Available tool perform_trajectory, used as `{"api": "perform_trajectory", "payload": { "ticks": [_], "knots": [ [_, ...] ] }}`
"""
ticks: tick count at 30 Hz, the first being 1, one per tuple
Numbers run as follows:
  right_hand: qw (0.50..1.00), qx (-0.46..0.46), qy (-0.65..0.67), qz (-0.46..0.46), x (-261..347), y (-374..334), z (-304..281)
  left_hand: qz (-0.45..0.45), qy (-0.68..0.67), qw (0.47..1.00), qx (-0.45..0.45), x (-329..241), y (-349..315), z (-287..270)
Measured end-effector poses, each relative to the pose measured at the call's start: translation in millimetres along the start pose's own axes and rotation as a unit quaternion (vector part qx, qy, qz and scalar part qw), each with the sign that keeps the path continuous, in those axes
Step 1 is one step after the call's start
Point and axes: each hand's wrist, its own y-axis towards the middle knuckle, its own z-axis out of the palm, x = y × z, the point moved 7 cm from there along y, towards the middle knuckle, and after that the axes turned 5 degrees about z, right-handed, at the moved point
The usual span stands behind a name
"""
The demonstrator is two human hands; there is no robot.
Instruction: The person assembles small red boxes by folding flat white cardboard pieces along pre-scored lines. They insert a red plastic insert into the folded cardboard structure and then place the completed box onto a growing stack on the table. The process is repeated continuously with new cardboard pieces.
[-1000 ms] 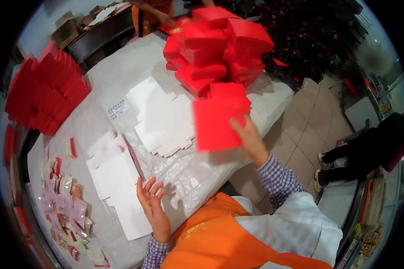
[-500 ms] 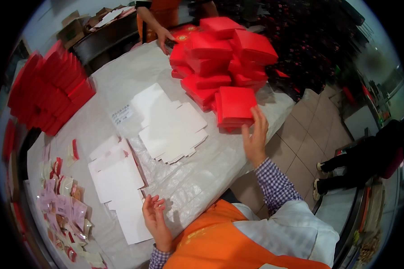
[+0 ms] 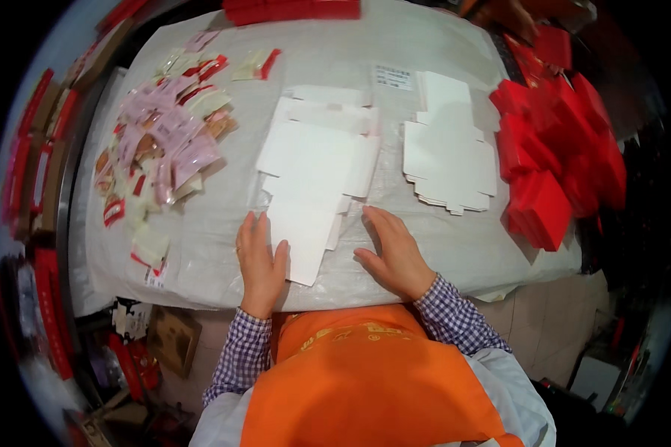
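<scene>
A flat white carton blank (image 3: 306,179) lies unfolded in front of me, its narrow end toward my body. Fingers apart, my left hand (image 3: 261,257) rests at the blank's lower left edge, thumb by its narrow end. My right hand (image 3: 395,253) is on the other side, near the side flaps, fingers stretched and holding nothing. To the right lies a stack of more white carton blanks (image 3: 447,145). Beyond it stands a pile of red boxes (image 3: 552,141), stacked unevenly at the table's right side.
A heap of small wrapped packets (image 3: 168,134) covers the table's left part, with one packet (image 3: 257,65) apart from it. More red boxes (image 3: 291,9) line the far edge. Another person's hand (image 3: 518,22) shows at the upper right. Cartons stand along the left.
My view has swung left. My right hand has left the red box at the pile's near edge and come to the white blank; my left hand is now at its edge too.
</scene>
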Motion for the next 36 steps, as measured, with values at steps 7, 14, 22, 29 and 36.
{"api": "perform_trajectory", "payload": {
  "ticks": [7,14,22,29,36],
  "knots": [
    [0.993,0.021,-0.115,0.005,7.6,39.3,21.0,-0.082,-0.165,0.982,0.033,13.8,-14.4,6.8],
    [0.953,0.100,-0.196,-0.208,32.7,50.6,36.2,-0.193,-0.419,0.887,-0.025,27.5,-17.6,2.7],
    [0.952,0.220,-0.099,-0.188,28.6,46.1,49.3,-0.163,-0.302,0.938,0.039,28.2,-7.6,-23.4],
    [0.944,0.240,-0.140,-0.177,26.3,47.0,55.7,-0.111,-0.244,0.962,0.053,22.4,-12.4,-30.5],
    [0.949,0.227,-0.119,-0.182,33.5,40.8,61.1,-0.128,-0.245,0.950,0.141,42.1,-40.3,-22.5]
  ]
}}
